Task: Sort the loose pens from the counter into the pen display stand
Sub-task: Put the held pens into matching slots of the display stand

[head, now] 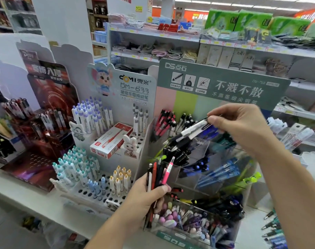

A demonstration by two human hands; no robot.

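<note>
Now my right hand [237,123] pinches one black-and-white pen [189,133] at its upper end, between thumb and fingertips. Its long axis slants down and to the left, with the tip over the compartment of black pens [178,155] in the clear pen display stand [216,178]. My left hand [146,196] is lower and to the left, its fingers curled around a bundle of loose pens [158,173] that stand upright. I judge the right hand is nearer to the slots. The compartment walls are close together, so the open room for lowering looks narrow.
</note>
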